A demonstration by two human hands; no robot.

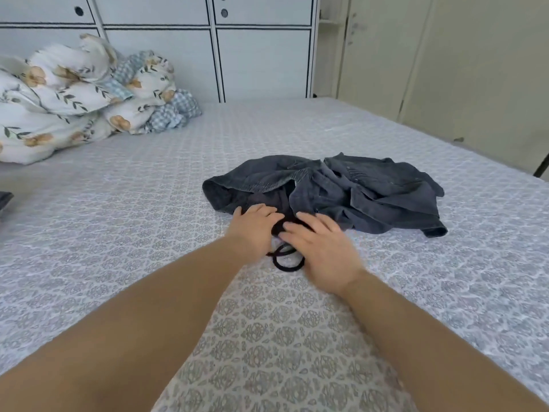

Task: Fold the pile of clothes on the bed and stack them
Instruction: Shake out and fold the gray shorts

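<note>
Folding incomplete: dark grey garments (341, 188) lie crumpled on the bed (148, 218); left hand (252, 226) and right hand (319, 248), fingers extended, press 1 small black garment (286, 257).

Both hands lie flat on a small black garment (286, 230) at the near edge of the crumpled dark grey clothes (341, 193) on the bed (148, 203): left hand (254, 230), right hand (319, 248). A floral duvet (74, 96) is bunched far left of the clothes.

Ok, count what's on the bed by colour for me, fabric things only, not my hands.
Dark grey: 2, the crumpled clothes and a folded piece at the left edge.
Black: 1, the small strappy garment.
Floral white: 1, the duvet.
Total: 4
</note>
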